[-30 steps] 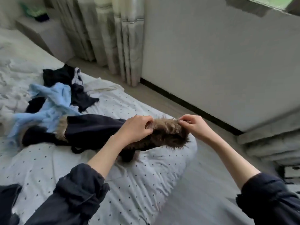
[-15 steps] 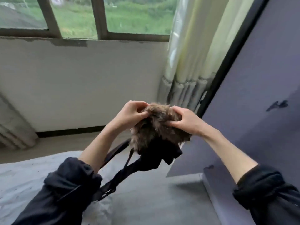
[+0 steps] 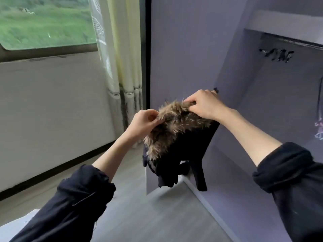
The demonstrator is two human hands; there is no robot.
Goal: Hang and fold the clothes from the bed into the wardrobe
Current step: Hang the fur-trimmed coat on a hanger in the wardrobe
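I hold the dark garment (image 3: 181,154) up in the air in front of the open wardrobe (image 3: 262,137), with its brown fur trim (image 3: 174,126) bunched between my two hands. It hangs clear of the floor, and its loose dark ends dangle toward six o'clock, just over the wardrobe's front edge.

It looks soft and limp to me, not heavy; the cloth falls straight down with no stiffness at all. The fur is fluffy and probably a bit slippery (long hairs give way under the fingers), so I judge the best hold is on the seam or cloth beneath the trim, not on the hair tips alone. To hang it I would want the collar spread wide, one hand at each end.

My left hand (image 3: 143,123) sits at nine o'clock of the fur, its grip closed, thumb and fingers pinching the trim's edge. My right hand (image 3: 204,105) is higher, at about one o'clock, wrist bent down, fingers curled over the top of the fur and pinching it. Both forearms are bare, with dark sleeves pushed back, and reach forward and up.

A rail (image 3: 286,41) runs across the wardrobe's top at two o'clock.
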